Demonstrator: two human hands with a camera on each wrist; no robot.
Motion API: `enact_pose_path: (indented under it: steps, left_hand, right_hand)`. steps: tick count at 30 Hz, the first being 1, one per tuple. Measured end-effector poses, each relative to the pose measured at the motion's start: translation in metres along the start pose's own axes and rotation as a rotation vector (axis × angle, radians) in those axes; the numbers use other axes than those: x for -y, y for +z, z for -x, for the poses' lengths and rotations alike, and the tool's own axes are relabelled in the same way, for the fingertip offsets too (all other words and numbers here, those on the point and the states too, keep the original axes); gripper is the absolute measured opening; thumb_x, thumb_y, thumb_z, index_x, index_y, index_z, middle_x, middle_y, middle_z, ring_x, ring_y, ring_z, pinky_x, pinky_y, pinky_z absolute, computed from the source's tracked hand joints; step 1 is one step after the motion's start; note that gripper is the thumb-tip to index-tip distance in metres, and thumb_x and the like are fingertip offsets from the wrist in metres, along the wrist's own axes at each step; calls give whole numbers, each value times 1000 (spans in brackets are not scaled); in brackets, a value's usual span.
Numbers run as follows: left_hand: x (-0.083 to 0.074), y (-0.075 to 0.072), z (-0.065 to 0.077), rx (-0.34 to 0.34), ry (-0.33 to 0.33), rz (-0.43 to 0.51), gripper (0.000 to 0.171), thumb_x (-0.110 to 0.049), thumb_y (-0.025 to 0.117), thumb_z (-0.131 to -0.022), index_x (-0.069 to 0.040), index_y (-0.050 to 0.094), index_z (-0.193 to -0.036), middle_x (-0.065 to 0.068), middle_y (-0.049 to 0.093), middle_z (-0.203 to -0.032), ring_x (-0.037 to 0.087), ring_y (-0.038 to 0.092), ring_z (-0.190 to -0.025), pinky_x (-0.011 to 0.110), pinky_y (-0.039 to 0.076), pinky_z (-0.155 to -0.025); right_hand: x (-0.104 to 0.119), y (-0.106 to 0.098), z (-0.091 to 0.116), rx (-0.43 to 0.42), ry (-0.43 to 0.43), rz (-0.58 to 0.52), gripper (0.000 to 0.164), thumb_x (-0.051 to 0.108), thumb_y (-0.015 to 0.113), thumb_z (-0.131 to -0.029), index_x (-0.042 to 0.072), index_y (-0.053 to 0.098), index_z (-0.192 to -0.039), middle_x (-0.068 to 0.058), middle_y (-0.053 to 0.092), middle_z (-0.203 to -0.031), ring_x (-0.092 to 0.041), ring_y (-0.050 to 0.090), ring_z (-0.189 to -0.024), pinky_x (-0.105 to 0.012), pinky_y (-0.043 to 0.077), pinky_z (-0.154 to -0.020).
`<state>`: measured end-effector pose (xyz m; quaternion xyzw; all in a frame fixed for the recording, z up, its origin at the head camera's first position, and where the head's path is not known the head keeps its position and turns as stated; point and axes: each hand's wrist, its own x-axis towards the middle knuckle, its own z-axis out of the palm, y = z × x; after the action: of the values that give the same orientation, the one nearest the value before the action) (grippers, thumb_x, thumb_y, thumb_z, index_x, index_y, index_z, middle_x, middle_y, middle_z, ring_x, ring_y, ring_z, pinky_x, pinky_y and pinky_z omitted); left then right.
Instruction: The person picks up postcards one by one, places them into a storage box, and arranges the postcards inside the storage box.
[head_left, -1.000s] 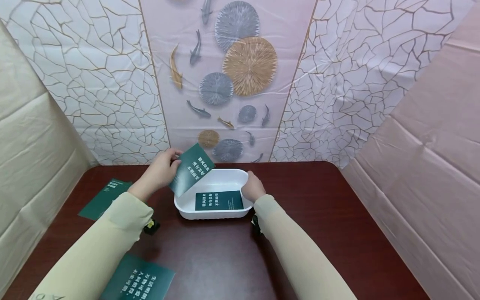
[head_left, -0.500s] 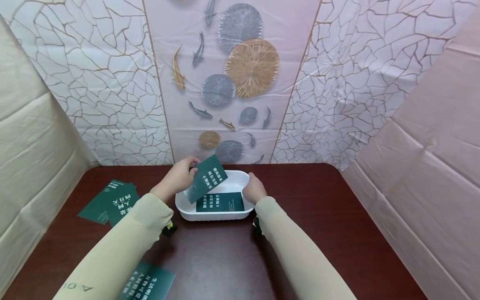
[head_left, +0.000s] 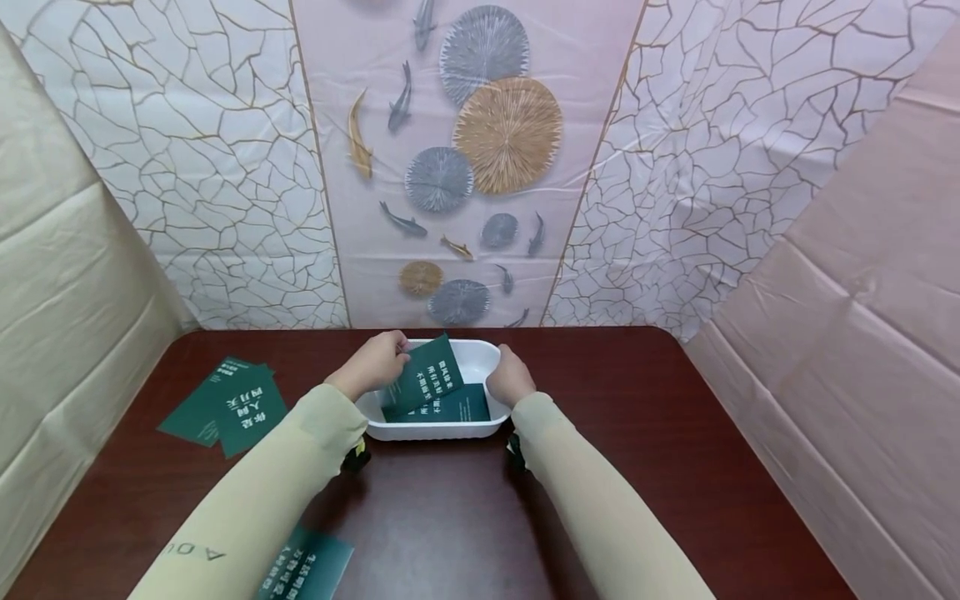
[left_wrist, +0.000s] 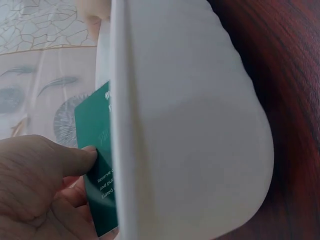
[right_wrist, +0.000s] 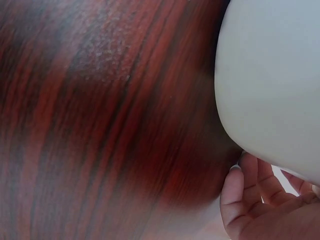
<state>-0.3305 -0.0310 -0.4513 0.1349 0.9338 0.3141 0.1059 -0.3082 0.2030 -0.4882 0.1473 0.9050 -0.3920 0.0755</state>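
A green card [head_left: 425,379] with white characters is pinched by my left hand [head_left: 380,364], tilted over the left part of a white basin [head_left: 442,431]. Beneath it, a second green card [head_left: 471,403] lies in the basin, partly covered. The left wrist view has my thumb [left_wrist: 86,159] on the face of the held card, whose lower part passes behind the basin rim. At the basin's right end, my right hand [head_left: 511,377] grips the rim. In the right wrist view its curled fingers [right_wrist: 232,185] are right at the basin's rounded end.
On the dark red table [head_left: 637,450], two overlapping green cards [head_left: 253,408] lie at the left. Another green card [head_left: 311,567] lies near the front, partly hidden by my left sleeve. A patterned cloth [head_left: 465,167] hangs behind the table.
My left hand has moved right and down, bringing the card from the basin's left edge to inside it, over the other card. My right hand stays on the rim.
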Motion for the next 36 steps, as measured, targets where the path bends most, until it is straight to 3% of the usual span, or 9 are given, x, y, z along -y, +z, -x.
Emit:
enact_pose_path:
  steps: [15,25,31,36]
  left_hand:
    - [-8,14,-2,83,53,-74,11,-14,55,-98,-4,56,-105,6,57,-79,17,52,-68,32,44,-64]
    - [-12,15,3,190,132,-117,33,-10,70,-87,1,57,-116,9,61,-97,20,56,-86,39,47,-80]
    - [-15,23,-2,194,221,-169,34,-2,68,-84,1,60,-116,13,63,-103,23,57,-94,41,46,-87]
    - [-14,35,-7,195,196,-219,33,-4,68,-86,-1,61,-117,13,62,-109,24,57,-102,41,45,-92]
  right_hand:
    - [0,2,-4,13,41,-7,67,-2,58,-91,16,32,-150,-9,51,-135,-25,52,-116,-50,45,-95]
    - [-1,0,-3,-2,7,9,60,-2,58,-90,14,38,-144,-9,54,-129,-25,54,-112,-49,47,-92]
    - [-2,0,-5,0,9,9,59,-2,57,-91,14,38,-145,-9,54,-130,-24,54,-113,-48,47,-93]
    - [-3,2,-5,0,8,10,58,-1,58,-91,15,39,-143,-8,54,-130,-24,54,-114,-48,46,-93]
